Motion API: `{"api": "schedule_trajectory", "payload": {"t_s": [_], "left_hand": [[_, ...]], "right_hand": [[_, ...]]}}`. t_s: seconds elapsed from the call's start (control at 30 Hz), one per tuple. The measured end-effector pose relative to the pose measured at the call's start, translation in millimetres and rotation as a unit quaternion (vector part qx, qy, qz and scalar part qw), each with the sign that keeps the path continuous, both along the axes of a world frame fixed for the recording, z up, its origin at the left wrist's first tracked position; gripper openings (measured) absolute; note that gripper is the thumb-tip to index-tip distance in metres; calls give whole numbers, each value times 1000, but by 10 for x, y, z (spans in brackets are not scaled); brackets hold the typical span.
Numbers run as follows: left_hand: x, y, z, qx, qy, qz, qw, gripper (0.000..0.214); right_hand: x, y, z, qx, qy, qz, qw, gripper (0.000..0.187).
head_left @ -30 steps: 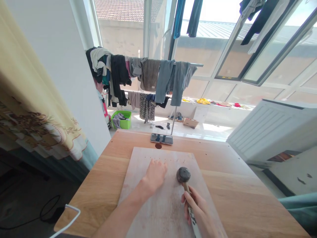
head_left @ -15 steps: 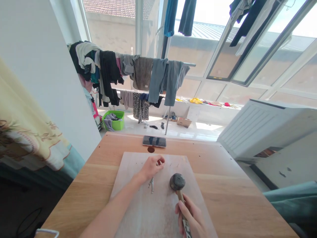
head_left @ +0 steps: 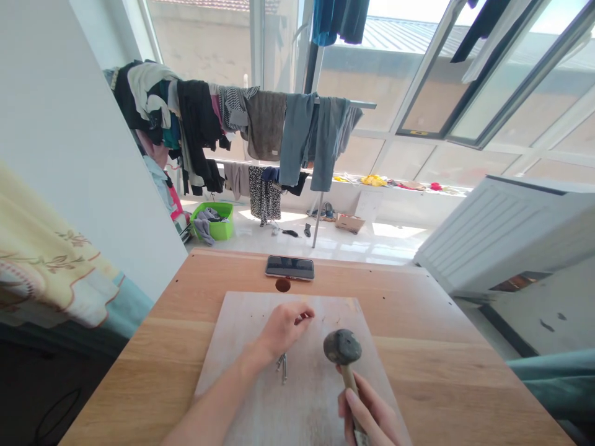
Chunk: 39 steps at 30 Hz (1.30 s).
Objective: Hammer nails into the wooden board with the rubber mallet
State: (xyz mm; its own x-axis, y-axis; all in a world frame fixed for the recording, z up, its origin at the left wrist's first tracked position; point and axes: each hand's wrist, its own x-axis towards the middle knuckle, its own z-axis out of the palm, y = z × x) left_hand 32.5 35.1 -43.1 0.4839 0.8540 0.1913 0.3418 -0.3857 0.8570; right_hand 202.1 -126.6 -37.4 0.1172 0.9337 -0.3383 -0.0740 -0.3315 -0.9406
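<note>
The right hand (head_left: 367,410) is wrapping firmly around the pale wooden handle (head_left: 349,379) of a hammer (head_left: 343,347) with a rounded dark grey head, holding it raised over a pale, scuffed wooden board (head_left: 307,409) on the honey-toned wooden counter (head_left: 432,371). The left hand (head_left: 283,331) is curling its fingers into a pinch, though whether they are gripping anything is too small to tell. Slim metal nails (head_left: 282,367) are lying just beside the left wrist. A relaxed wrist is probably helping steady the heavy head.
</note>
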Motion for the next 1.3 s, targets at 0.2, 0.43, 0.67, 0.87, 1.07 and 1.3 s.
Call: {"api": "schedule_trajectory", "payload": {"t_s": [0.2,0.43,0.67,0.87,1.07,1.3], "left_hand": [[23,4,-6,21,25,19,999,12],[35,4,-21,-1,0,27,1000,16],[26,8,8,2,-11,22,1000,29],[30,11,-9,-22,-44,0,999,39],[-206,-62,208,30,38,18,999,21],[-626,-494,559,55,297,1,953,20]], "right_hand": [[62,345,202,79,49,48,995,54],[-128,511,189,98,89,27,991,51],[-211,477,110,85,61,35,994,52],[-208,513,8,97,64,29,993,54],[-180,490,56,104,60,4,993,53],[-193,480,177,107,42,-8,993,50]]}}
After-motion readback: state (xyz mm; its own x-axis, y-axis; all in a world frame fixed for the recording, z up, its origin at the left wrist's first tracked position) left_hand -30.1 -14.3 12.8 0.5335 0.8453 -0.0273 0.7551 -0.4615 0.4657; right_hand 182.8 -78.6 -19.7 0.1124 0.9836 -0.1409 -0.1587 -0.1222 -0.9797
